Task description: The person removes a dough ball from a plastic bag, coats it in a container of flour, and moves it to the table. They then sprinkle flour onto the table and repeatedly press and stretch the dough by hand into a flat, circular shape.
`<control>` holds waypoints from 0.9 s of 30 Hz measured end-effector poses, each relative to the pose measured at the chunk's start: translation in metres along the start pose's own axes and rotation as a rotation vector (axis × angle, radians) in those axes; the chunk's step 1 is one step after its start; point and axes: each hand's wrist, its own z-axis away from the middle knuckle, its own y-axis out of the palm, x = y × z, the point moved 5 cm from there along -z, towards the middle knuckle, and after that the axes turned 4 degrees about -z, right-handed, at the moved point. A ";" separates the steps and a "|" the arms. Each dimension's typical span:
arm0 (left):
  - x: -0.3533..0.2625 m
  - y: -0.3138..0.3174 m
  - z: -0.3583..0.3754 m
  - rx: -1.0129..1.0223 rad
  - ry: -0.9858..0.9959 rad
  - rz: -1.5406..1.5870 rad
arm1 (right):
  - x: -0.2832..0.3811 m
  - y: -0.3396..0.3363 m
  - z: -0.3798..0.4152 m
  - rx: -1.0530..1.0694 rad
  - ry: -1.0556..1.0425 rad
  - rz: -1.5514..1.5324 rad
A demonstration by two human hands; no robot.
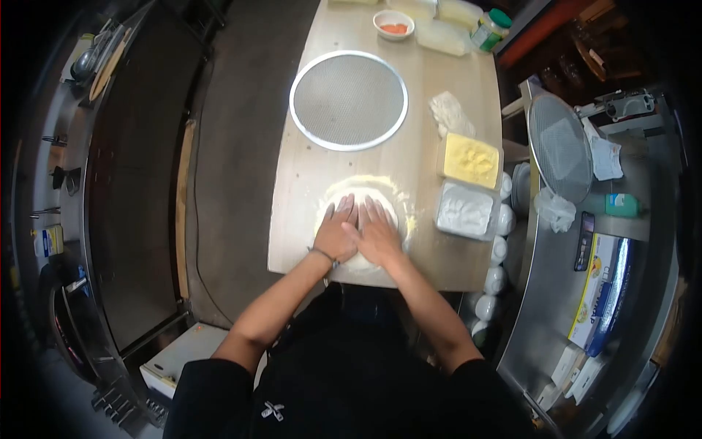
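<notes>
A pale round of dough [360, 261] lies at the near end of the wooden table, with flour and yellow meal scattered around it. My left hand [337, 233] presses flat on the dough, fingers stretched forward. Beside it, my right hand [379, 235] also lies flat on the dough, its thumb meeting the left hand. Both palms hide much of the dough. Beyond them rests a round mesh pizza screen [349, 100] with a metal rim. To the right are a tub of yellow meal [472, 160] and a tub of white flour [466, 210].
A crumpled plastic bag [450, 113] lies behind the tubs. At the far end stand a bowl with orange food [393, 25] and a green-lidded jar [491, 29]. On the right, a steel counter [537, 293] holds a box of wrap [601, 293] and another mesh screen [559, 146].
</notes>
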 end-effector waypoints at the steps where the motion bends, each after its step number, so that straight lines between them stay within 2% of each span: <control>1: 0.001 -0.009 -0.006 0.071 -0.028 0.005 | 0.000 -0.008 -0.005 0.030 0.085 -0.013; 2: 0.001 -0.007 0.000 0.074 -0.026 0.005 | -0.002 -0.003 0.000 0.030 0.088 -0.015; 4: 0.002 0.007 0.029 0.111 0.039 -0.047 | -0.004 0.018 0.023 0.055 -0.054 0.121; 6: 0.011 0.015 0.028 0.070 0.086 -0.035 | -0.006 0.019 0.020 0.073 -0.052 0.113; 8: 0.012 0.016 0.027 0.050 0.120 -0.002 | -0.003 0.016 0.018 0.121 0.073 0.046; 12: 0.002 0.024 0.053 0.116 0.049 0.016 | 0.005 0.032 0.041 0.049 -0.016 0.094; 14: 0.001 0.019 0.058 0.037 0.115 0.066 | 0.004 0.032 0.042 0.092 0.026 0.014; 17: -0.006 0.028 0.062 -0.030 0.148 -0.002 | 0.010 0.035 0.056 -0.020 -0.025 -0.010; 20: 0.001 0.034 0.073 0.078 0.196 0.000 | 0.003 0.046 0.066 0.102 0.005 0.026; 21: -0.001 0.044 0.082 0.101 0.195 0.011 | 0.010 0.040 0.070 -0.002 -0.017 0.028; 23: 0.004 0.053 0.077 0.003 0.146 -0.160 | 0.009 0.047 0.078 0.022 -0.021 0.047; 27: 0.000 0.037 0.090 0.014 0.114 -0.019 | 0.004 0.052 0.088 0.003 -0.020 0.082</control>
